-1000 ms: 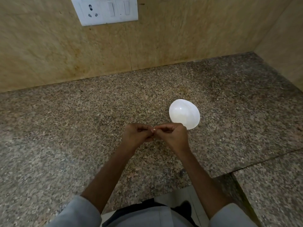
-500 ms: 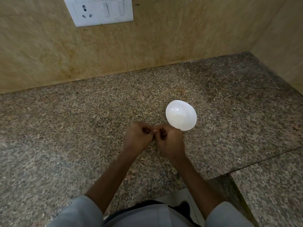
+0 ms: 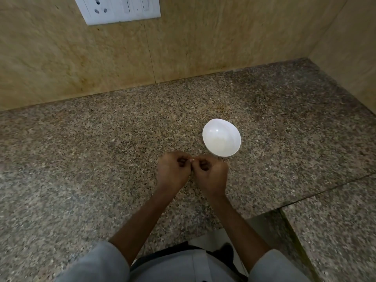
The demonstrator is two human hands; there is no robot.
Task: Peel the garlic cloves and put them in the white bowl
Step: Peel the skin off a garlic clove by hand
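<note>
Clove (image 3: 191, 159) pinched: left hand (image 3: 173, 173), right hand (image 3: 211, 177) (curled); bowl (image 3: 223, 148) near.

This looks like a home kitchen. A speckled granite bench (image 3: 81, 159) fills a corner, with beige stone-look wall panels (image 3: 61, 58) rising behind the bench and at its right end. A white switch-and-socket plate (image 3: 122, 9) is fixed to the wall above the bench, and a small white bowl (image 3: 221, 141) stands on the bench.

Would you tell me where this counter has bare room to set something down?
The counter is bare left of the left hand, back to the wall, and right of the white bowl. Crowded: left and right hand pinching a garlic clove near the bowl.
</note>
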